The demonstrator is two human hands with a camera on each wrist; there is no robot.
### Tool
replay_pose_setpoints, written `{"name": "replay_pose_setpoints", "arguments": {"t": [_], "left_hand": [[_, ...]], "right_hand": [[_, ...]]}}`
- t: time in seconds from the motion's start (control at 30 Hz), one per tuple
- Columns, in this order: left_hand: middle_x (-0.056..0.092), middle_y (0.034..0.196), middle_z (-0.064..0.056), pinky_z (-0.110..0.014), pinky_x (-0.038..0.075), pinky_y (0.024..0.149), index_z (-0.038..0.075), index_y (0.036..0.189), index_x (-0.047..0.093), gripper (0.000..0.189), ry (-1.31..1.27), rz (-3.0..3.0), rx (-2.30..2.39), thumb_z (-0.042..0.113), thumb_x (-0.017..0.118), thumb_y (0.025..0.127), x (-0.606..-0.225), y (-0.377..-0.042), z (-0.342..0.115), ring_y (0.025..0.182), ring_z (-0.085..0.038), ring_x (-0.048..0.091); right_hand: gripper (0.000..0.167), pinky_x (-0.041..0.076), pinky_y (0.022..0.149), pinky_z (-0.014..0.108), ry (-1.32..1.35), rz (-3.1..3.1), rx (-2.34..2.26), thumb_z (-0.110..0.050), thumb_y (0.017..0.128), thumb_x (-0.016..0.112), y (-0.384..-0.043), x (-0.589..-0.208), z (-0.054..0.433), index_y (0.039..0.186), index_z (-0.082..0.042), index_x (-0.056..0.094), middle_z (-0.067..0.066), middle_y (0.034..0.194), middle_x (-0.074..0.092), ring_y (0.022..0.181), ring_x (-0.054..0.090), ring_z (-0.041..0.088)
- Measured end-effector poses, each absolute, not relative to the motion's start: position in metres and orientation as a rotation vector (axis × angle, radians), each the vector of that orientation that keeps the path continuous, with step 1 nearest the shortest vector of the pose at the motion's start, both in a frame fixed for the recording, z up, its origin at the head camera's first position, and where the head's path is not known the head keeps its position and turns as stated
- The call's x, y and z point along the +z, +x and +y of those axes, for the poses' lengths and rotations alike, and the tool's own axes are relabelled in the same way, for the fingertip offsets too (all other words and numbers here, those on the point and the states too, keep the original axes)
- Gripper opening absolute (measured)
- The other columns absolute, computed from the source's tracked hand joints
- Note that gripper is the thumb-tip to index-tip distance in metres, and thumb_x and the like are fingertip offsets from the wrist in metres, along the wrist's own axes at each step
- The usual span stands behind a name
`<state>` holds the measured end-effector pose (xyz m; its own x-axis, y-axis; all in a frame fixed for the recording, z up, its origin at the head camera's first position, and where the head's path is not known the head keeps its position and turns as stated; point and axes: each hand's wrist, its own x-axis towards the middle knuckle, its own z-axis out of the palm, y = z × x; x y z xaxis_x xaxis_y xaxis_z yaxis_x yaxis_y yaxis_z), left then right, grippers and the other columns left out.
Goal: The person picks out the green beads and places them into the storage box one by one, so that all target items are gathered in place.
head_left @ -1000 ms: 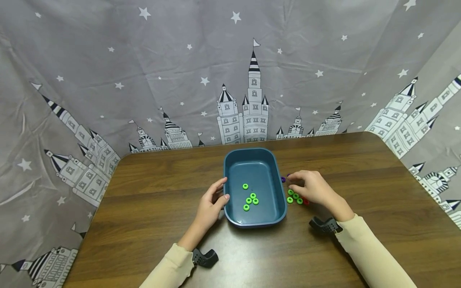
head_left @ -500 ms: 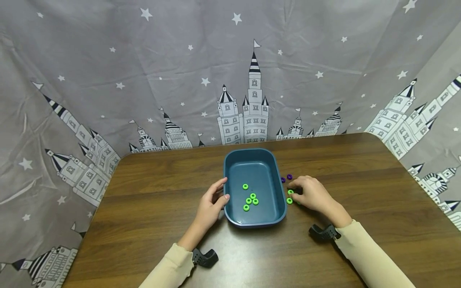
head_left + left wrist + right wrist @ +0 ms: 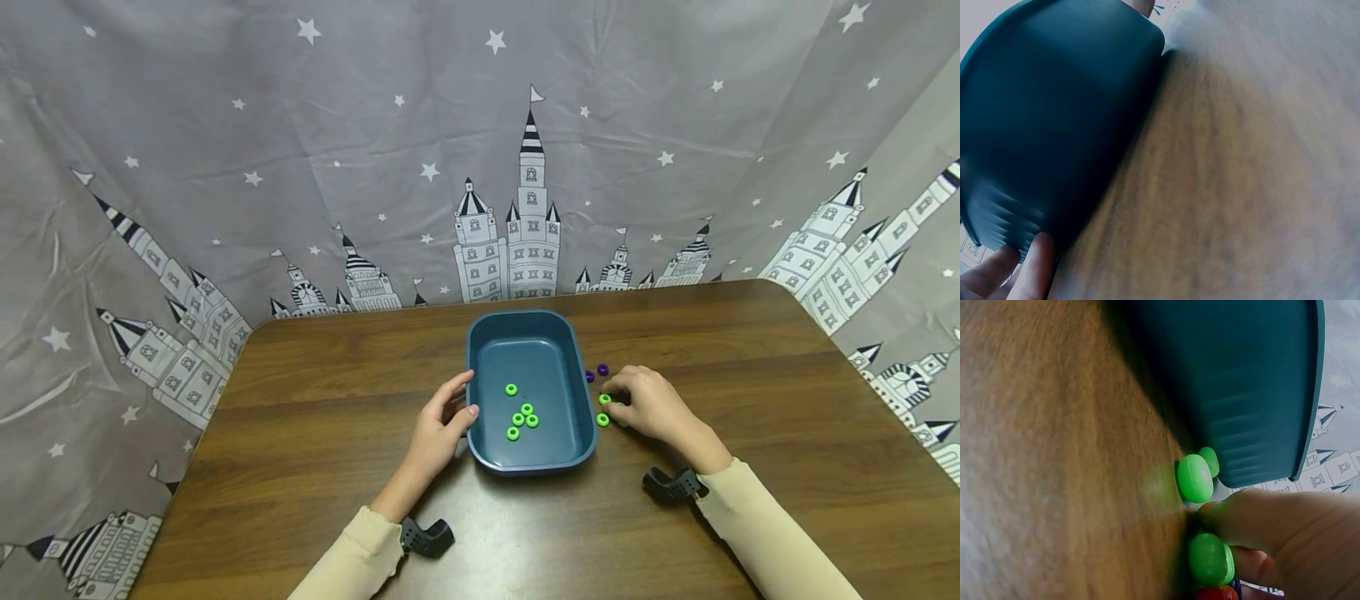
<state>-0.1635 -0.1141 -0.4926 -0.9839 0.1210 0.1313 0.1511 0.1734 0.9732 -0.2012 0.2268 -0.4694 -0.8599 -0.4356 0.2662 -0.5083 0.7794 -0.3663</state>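
Note:
At the left rim of a dark teal plastic tray [image 3: 530,465], my left hand [image 3: 438,425] has its thumb over the edge. In the left wrist view, its fingers [image 3: 1038,265] lie against the tray's ribbed outer wall. Several bright green rings [image 3: 532,421] lie inside. To the tray's right, my right hand [image 3: 648,406] bends down over a small group of rings, thumb and finger close around a green ring [image 3: 604,400]. Another green ring [image 3: 1196,478] stands by the thumb. A red ring [image 3: 1216,592] shows under the hand. I cannot tell whether any ring is pinched.
Two purple rings [image 3: 603,369] lie on the brown wooden table [image 3: 337,375] beyond the right hand, close to the tray's right wall. A grey curtain [image 3: 337,125] printed with castles and stars hangs behind the table. Each wrist carries a black camera mount [image 3: 427,537].
My right hand has drawn slightly down and back from the purple rings, uncovering them, and now covers the red ring. It is nearly still over the last half second. The left hand stays.

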Motion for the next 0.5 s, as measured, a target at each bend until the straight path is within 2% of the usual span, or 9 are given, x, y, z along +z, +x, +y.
{"name": "replay_pose_setpoints", "arguments": {"t": [0.23, 0.5], "left_hand": [[0.055, 0.144, -0.028, -0.035, 0.064, 0.080, 0.008, 0.149, 0.051, 0.052, -0.280, -2.384, -1.997, 0.007, 0.062, 0.098, -0.493, -0.163, -0.115, 0.126, -0.046, 0.062], [0.055, 0.142, -0.031, -0.034, 0.064, 0.078, 0.006, 0.148, 0.050, 0.052, -0.307, -2.367, -1.992, 0.006, 0.061, 0.098, -0.495, -0.164, -0.115, 0.125, -0.047, 0.062]], "right_hand": [[0.010, 0.056, 0.074, 0.042, 0.732, -2.842, 0.667, -0.011, 0.081, 0.078, -0.206, -0.464, 0.228, 0.091, -0.010, 0.078, 0.002, 0.087, 0.075, 0.082, 0.069, 0.021], [0.013, 0.060, 0.069, 0.038, 0.776, -2.859, 0.707, -0.006, 0.083, 0.075, -0.223, -0.430, 0.224, 0.095, -0.002, 0.078, 0.009, 0.089, 0.079, 0.076, 0.072, 0.018]]}}
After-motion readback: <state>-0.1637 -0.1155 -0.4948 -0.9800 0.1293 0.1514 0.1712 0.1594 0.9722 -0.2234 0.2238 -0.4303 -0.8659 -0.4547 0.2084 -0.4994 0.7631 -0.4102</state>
